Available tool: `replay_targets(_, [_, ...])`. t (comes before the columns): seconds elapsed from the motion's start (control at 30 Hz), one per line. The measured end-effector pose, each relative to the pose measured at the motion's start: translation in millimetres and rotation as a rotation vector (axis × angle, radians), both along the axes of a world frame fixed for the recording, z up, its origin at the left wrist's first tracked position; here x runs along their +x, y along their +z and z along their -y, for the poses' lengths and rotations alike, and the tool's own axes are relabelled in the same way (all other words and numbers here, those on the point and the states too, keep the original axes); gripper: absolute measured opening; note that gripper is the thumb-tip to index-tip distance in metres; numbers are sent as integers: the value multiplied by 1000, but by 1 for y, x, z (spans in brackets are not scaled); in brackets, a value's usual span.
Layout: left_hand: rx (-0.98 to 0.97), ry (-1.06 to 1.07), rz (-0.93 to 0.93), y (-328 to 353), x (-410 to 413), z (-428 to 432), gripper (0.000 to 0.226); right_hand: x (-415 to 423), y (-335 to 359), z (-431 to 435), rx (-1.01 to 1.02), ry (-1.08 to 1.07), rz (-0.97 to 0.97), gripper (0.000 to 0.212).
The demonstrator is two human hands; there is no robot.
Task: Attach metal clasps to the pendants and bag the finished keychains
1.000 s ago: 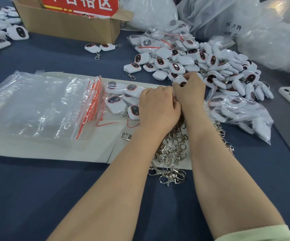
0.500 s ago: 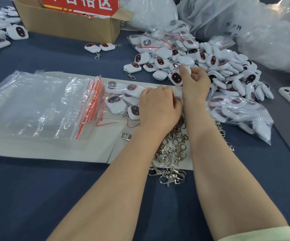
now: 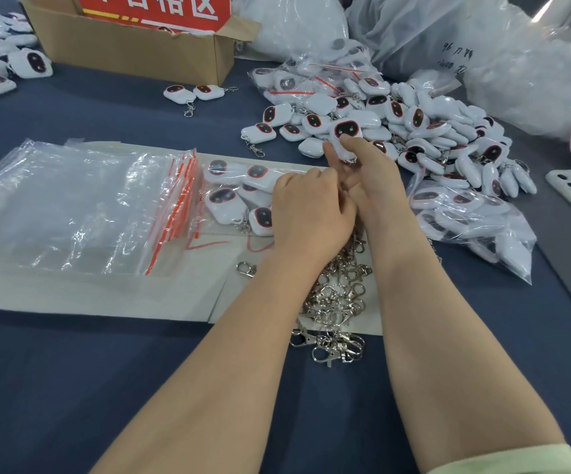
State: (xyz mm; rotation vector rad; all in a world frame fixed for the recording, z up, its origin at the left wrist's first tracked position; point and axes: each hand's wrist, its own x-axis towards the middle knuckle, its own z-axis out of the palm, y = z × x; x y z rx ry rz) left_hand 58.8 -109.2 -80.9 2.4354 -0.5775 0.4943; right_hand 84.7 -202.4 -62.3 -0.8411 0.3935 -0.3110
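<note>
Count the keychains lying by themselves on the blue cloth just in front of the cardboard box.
2. The left keychain lies with its clasp trailing toward the camera. The right keychain sits close beside it, clasp pointing right. Nothing nearby seems to hide others.

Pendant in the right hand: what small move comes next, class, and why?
Probably bring the pendant to the left hand for clasping: the right hand pinches it above the heap, the left curls close by, and loose clasps lie below.

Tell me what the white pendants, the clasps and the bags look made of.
Pendants: probably glossy white plastic, smooth with soft highlights.
Clasps: silvery metal, bright glints.
Bags: thin clear plastic film, wrinkled and shiny, with red zip strips.
</note>
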Motion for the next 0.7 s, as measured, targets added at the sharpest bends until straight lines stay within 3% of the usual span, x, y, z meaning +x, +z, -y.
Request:
replay_targets(0.27, [16,-7,13,1,-1,0,15,-6,2,-4,-309,85,9,9])
replay_targets(0.5, [37,-6,16,1,-1,-1,16,-8,3,-9,-350,96,29,6])
replay_targets(0.7, [32,-4,13,1,-1,-1,16,-3,1,-4,-241,97,-21,9])
